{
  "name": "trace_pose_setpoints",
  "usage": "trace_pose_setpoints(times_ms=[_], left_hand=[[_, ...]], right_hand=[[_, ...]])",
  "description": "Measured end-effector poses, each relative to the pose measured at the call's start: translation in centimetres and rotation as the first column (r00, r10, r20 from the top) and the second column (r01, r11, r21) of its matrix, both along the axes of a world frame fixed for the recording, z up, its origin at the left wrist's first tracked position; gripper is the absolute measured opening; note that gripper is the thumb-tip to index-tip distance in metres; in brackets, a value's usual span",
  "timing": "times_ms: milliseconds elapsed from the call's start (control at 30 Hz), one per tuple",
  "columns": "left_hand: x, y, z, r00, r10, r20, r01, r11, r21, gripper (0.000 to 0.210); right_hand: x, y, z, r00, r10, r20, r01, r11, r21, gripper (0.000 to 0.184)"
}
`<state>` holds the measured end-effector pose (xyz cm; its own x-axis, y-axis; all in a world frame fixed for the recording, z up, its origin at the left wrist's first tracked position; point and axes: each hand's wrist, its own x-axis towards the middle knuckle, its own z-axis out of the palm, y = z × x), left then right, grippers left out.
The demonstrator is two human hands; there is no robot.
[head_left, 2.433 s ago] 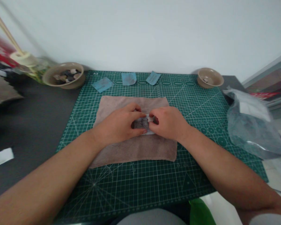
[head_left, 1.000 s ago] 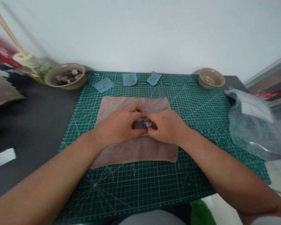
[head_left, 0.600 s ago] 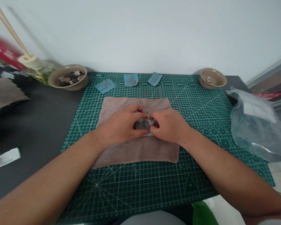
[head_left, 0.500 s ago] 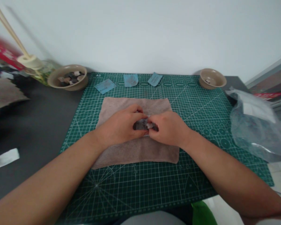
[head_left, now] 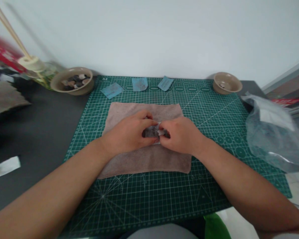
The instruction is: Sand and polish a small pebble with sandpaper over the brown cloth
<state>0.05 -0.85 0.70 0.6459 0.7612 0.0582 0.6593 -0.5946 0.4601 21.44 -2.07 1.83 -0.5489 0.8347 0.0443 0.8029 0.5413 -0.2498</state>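
Fragment (head_left: 160,132), small and pale (perhaps a stone, though too blurred to be sure), sits between the two hands, over the right end of a grey speckled sheet (head_left: 151,133). The right hand (head_left: 180,134) is the nearer: its thumb and forefinger are pinched on the fragment, which points left out of their tips, towards the sheet. Which way its long axis runs, I cannot tell. The left hand (head_left: 126,134) makes a wide C around the sheet from the other side, thumb and fingers well parted, tips resting at its near and far edges. Beneath lies a brown cloth (head_left: 144,162), on a green cutting mat (head_left: 144,199) over the dark bench (head_left: 40,126). Beyond the cloth are three blue slips (head_left: 140,84); a bowl (head_left: 81,90) of stones (head_left: 76,82) stands back left, a smaller bowl (head_left: 228,90) back right, with a clear plastic bag (head_left: 271,139) nearer on that side.
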Motion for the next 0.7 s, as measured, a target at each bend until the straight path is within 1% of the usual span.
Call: trace_pose_setpoints(times_ms=[100,233,367,500,633,700], left_hand=[[0.11,-0.01,0.12,1.0,0.005,0.006,-0.005,1.0,0.008,0.042],[0.25,0.01,0.16,1.0,0.0,-0.014,0.0,1.0,-0.001,0.036],[0.27,0.07,0.01,1.0,0.005,-0.003,-0.005,1.0,0.005,0.04],[0.16,0.07,-0.07,1.0,-0.001,-0.005,0.001,1.0,0.007,0.034],[0.06,0.02,-0.05,1.0,-0.011,-0.011,0.011,1.0,0.018,0.04],[0.09,0.01,-0.03,1.0,-0.007,-0.008,0.007,1.0,0.012,0.037]], right_hand=[[-0.08,0.04,-0.04,0.999,-0.05,0.016,0.049,0.999,0.016,0.025],[-0.22,0.11,-0.09,1.0,0.017,0.001,-0.017,1.0,0.012,0.026],[-0.23,0.12,-0.12,0.999,-0.044,0.023,0.044,0.999,0.022,0.025],[-0.25,0.02,-0.07,1.0,0.018,0.007,-0.018,1.0,0.023,0.026],[-0.22,0.0,0.05,0.999,-0.037,0.016,0.037,0.999,0.02,0.026],[-0.23,-0.02,0.06,1.0,-0.004,0.013,0.004,1.0,0.02,0.026]])
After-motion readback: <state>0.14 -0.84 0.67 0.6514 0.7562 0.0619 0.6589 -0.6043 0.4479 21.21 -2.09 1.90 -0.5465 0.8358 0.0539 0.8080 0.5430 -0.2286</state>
